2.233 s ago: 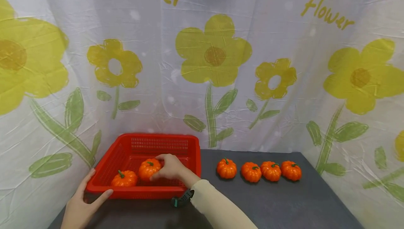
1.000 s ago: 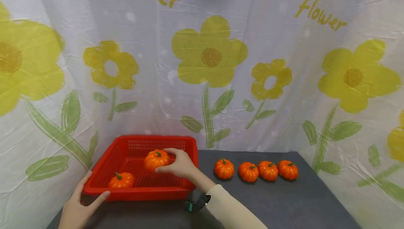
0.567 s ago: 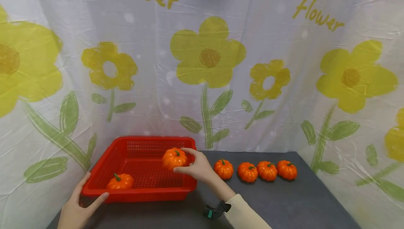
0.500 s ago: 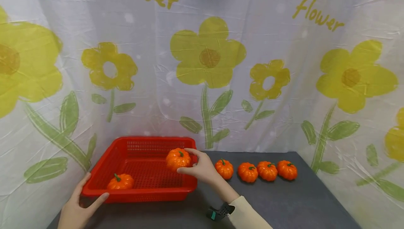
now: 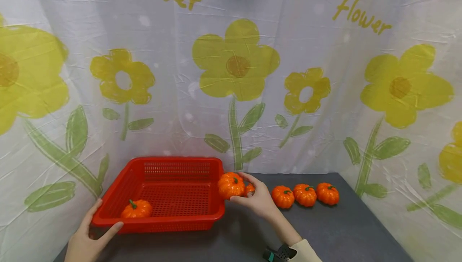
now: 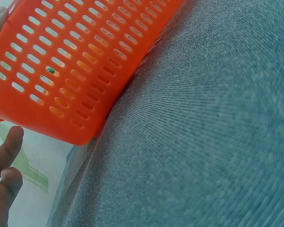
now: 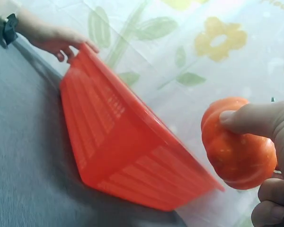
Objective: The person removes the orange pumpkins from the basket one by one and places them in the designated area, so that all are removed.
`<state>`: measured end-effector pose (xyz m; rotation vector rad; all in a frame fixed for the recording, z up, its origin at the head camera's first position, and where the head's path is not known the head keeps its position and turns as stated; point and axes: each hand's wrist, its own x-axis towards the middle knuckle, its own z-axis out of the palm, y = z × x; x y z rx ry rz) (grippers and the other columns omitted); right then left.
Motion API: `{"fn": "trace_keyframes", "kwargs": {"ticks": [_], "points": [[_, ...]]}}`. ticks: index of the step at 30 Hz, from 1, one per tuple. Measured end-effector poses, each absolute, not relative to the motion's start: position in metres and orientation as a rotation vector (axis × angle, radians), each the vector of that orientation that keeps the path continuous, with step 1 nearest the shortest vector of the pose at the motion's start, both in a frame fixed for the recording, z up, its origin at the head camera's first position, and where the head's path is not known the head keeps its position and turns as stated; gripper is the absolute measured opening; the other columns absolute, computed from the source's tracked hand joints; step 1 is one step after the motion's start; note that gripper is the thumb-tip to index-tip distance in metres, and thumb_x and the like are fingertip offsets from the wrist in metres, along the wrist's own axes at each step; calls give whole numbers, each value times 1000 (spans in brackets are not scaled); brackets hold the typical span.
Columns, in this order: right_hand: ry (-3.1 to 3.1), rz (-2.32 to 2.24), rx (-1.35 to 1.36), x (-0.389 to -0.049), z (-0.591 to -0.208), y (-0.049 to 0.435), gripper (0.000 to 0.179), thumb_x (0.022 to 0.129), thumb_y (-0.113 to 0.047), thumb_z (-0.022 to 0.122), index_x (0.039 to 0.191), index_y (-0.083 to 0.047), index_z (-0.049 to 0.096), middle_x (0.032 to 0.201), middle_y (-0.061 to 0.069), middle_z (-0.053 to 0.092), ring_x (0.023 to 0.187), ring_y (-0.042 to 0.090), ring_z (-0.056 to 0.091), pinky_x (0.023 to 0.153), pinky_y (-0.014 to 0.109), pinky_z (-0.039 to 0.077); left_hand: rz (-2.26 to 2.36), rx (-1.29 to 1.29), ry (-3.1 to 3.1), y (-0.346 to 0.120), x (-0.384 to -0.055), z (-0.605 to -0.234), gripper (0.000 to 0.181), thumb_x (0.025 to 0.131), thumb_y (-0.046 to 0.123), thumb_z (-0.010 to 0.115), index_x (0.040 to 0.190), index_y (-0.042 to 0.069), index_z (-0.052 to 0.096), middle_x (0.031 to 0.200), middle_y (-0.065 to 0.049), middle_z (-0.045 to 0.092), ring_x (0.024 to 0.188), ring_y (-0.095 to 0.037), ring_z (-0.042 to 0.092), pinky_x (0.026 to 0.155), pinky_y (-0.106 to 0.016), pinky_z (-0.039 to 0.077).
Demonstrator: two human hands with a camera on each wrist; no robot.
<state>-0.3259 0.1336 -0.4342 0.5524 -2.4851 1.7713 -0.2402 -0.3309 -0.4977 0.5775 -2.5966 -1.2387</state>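
Observation:
My right hand [image 5: 258, 198] pinches a small orange pumpkin [image 5: 231, 185] with a green stem, held up just past the right rim of the red plastic basket [image 5: 155, 226]. In the right wrist view the thumb presses on the side of this pumpkin [image 7: 236, 156]. My left hand [image 5: 86, 232] grips the basket's near left corner, thumb at the front rim and fingers along the left side. Another pumpkin [image 5: 137, 209] lies inside the basket, near its front left. Behind my right hand, a pumpkin [image 5: 250, 189] on the table is mostly hidden.
Three more pumpkins stand in a row to the right: one pumpkin [image 5: 282, 197], a middle pumpkin [image 5: 304, 195] and a far-right pumpkin [image 5: 327, 193]. The dark grey table [image 5: 325, 234] ends at a hanging flower-print cloth [image 5: 173, 93] at the back and sides.
My right hand has lifted the pumpkin from inside the basket and carried it right, beyond the rim. The left hand stays at the corner; the view shifts slightly.

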Motion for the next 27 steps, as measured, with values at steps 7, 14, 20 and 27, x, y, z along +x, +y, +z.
{"fn": "trace_keyframes", "kwargs": {"ticks": [7, 14, 20, 27], "points": [[-2453, 1770, 449, -317, -445, 169, 78, 84, -15, 92, 152, -7, 56, 152, 19, 54, 69, 4, 47, 64, 21, 47, -1281, 576, -2611, -333, -243, -497, 119, 88, 64, 79, 172, 14, 10, 159, -38, 36, 119, -45, 55, 68, -28, 46], [-2508, 1720, 328, -311, -460, 195, 77, 83, -16, 93, 151, -8, 57, 114, 11, 66, 46, 5, 27, 49, 21, 34, -1287, 563, -2612, -334, -244, -498, 119, 89, 64, 79, 172, 15, 9, 160, -37, 35, 126, -48, 52, 79, -39, 53], [-2511, 1690, 213, -303, -468, 218, 75, 82, -17, 93, 149, -8, 60, 149, 20, 58, 47, 7, 25, 50, 22, 35, -1280, 555, -2607, -334, -243, -497, 117, 89, 63, 79, 172, 17, 10, 161, -37, 35, 125, -46, 52, 70, -25, 44], [-2536, 1586, 92, -296, -482, 247, 76, 79, -17, 95, 147, -8, 62, 132, 22, 66, 45, 6, 26, 48, 21, 33, -1266, 560, -2600, -334, -243, -498, 117, 89, 63, 80, 172, 16, 11, 160, -37, 37, 121, -46, 54, 69, -26, 45]]}}
